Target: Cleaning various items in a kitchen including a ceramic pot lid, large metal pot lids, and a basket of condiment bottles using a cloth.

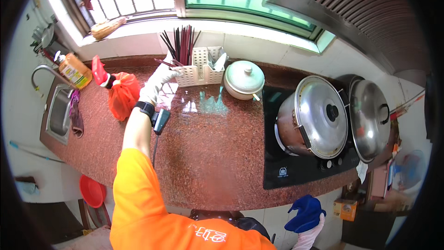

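Observation:
My left hand (158, 80), in a white glove, grips the left end of a perforated plastic utensil holder (187, 77) at the back of the counter. Dark chopsticks (184, 43) stand upright in its left compartment, and a few lean out over my hand. Light-coloured utensils (219, 62) sit in the right compartment. My right hand (312, 234), also gloved, holds a blue cloth (305, 214) below the counter's front edge. To the right of the holder stands a lidded white pot (244, 78) with a small handle showing under its lid.
A black cooktop (277, 177) carries a large lidded steel pot (321, 118) and a lidded pan (369, 121). Left are a red-topped spray bottle in an orange bag (123, 97), a soap bottle (74, 71) and a sink (59, 114). The granite counter (208, 152) shows wet shine.

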Tool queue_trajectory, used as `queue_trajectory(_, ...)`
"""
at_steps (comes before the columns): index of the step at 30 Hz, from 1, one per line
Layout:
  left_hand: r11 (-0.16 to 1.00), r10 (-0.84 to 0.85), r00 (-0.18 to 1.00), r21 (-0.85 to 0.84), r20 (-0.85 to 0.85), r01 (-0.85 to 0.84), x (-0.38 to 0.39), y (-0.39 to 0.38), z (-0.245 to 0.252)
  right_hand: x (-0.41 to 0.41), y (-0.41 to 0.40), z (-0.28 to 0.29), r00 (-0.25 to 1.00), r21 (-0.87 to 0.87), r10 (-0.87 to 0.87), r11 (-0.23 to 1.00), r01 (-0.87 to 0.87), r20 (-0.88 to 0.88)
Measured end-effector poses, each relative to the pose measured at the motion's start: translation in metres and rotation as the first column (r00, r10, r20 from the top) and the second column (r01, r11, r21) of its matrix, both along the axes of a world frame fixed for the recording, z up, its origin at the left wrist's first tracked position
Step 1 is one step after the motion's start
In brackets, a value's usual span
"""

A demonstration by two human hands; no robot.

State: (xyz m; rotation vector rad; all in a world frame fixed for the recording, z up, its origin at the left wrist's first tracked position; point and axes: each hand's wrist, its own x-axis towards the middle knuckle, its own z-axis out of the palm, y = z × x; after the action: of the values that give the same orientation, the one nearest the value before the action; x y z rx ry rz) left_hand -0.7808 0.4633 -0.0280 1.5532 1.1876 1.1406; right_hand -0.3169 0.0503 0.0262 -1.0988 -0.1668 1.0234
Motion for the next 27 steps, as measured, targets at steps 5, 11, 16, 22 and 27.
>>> queue_trajectory(5,0.998,0.049,0.967,-0.037,-0.251,-0.06,0.02,0.022,-0.009,0.042,-0.028,-0.018,0.944,0.099,0.163,0.975,-0.198,0.288)
queue_trajectory(11,0.817,0.564,0.556,0.513,-0.611,-0.264,-0.015,0.019,-0.065,0.09,-0.053,-0.014,0.978,0.113,-0.2,0.975,0.192,0.063)
queue_trajectory(16,0.645,0.698,0.691,0.587,-0.19,-0.49,0.045,-0.042,-0.021,0.181,-0.136,-0.048,0.716,0.054,-0.556,0.773,0.632,-0.421)
queue_trajectory(22,0.586,0.48,0.877,0.729,0.039,-0.354,0.302,-0.178,0.107,0.317,-0.219,-0.101,0.671,0.205,-0.532,0.684,0.7,-0.516)
queue_trajectory(27,0.769,0.03,0.996,0.638,-0.081,0.029,0.537,-0.271,0.152,0.421,-0.194,-0.087,0.719,0.229,-0.377,0.774,0.591,-0.584)
